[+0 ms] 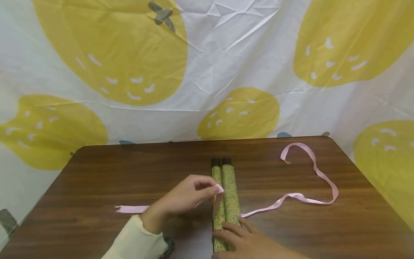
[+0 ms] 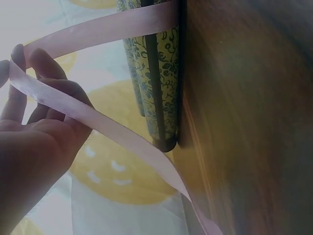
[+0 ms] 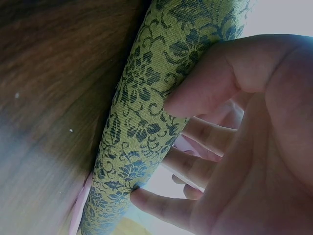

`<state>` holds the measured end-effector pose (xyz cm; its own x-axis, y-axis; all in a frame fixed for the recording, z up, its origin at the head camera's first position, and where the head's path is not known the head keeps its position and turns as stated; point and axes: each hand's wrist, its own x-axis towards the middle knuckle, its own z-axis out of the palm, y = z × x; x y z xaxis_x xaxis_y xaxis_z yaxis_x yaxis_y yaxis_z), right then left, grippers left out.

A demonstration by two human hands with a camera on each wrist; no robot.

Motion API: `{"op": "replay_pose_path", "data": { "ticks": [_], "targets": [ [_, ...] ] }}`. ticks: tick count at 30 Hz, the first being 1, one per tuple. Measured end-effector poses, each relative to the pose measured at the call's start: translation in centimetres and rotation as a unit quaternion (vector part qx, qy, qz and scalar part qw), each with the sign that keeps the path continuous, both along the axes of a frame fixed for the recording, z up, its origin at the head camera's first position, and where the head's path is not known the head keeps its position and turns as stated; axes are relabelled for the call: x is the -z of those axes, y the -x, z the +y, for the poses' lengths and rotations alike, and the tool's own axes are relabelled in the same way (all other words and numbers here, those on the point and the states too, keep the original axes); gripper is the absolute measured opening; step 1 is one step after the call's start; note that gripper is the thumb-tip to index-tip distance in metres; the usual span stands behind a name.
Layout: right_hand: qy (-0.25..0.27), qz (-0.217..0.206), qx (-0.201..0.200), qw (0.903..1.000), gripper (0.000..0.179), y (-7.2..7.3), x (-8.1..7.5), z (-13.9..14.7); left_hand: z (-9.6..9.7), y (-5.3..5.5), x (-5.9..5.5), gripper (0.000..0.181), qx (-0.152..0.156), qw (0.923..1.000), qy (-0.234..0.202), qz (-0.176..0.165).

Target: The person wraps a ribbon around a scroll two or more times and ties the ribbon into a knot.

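A scroll [image 1: 230, 190] rolled in from both ends lies lengthwise as two side-by-side rolls, covered in yellow-green cloth with a dark floral pattern and black end knobs. Pink ribbon passes beneath it. My left hand [image 1: 184, 196] pinches the ribbon [image 2: 117, 132] between thumb and fingertips, raised just left of the rolls; in the left wrist view the ribbon folds back at the fingertips. My right hand [image 1: 249, 241] rests on the near part of the scroll, fingers spread across both rolls. Up close in the right wrist view, thumb and fingertips touch the patterned cloth [image 3: 142, 98].
The ribbon's long right tail [image 1: 323, 176] curves loosely toward the back right of the brown wooden table [image 1: 129, 169]. Its frayed left end [image 1: 132, 209] lies flat beyond my left wrist. A white curtain [image 1: 207, 64] with yellow fruit prints hangs behind the table.
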<state>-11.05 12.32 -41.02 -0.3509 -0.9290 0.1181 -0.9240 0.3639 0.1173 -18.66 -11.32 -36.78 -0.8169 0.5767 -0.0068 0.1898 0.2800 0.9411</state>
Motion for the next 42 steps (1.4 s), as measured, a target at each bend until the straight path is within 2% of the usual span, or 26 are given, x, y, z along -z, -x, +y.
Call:
{"op": "replay_pose_path", "data": {
  "ticks": [4, 11, 15, 21, 24, 28, 36, 42],
  "targets": [
    [-0.002, 0.010, -0.004, 0.9999, 0.044, 0.1, 0.1, 0.1, 0.1, 0.1, 0.2, 0.024, 0.003, 1.0000, -0.007, 0.006],
    [-0.006, 0.072, -0.015, 0.9973, 0.045, 0.3, 0.3, 0.2, 0.2, 0.1, 0.5, 0.026, 0.009, 0.9999, -0.008, 0.001],
    [-0.005, 0.089, -0.023, 0.9958, 0.046, 0.3, 0.4, 0.3, 0.3, 0.1, 0.6, 0.028, 0.012, 0.9999, -0.005, 0.000],
    [-0.005, 0.057, -0.027, 0.9980, 0.048, 0.3, 0.4, 0.6, 0.5, -0.1, 0.9, 0.030, 0.030, 0.9974, -0.050, -0.042],
    [-0.003, 0.058, -0.027, 0.9979, 0.049, 0.3, 0.4, 0.5, 0.7, -0.1, 0.9, 0.030, 0.029, 0.9966, -0.056, -0.053],
    [0.005, 0.071, -0.029, 0.9971, 0.048, 0.3, 0.4, 0.5, 0.8, -0.1, 0.9, 0.030, 0.022, 0.9977, -0.043, -0.047],
    [0.000, 0.050, -0.026, 0.9984, 0.049, 0.3, 0.3, 0.4, 0.8, -0.1, 1.1, 0.030, 0.016, 0.9977, -0.044, -0.049],
    [0.003, 0.040, -0.023, 0.9989, 0.048, 0.3, 0.3, 0.4, 0.7, -0.1, 1.0, 0.028, 0.023, 0.9989, -0.029, -0.028]
  ]
}}
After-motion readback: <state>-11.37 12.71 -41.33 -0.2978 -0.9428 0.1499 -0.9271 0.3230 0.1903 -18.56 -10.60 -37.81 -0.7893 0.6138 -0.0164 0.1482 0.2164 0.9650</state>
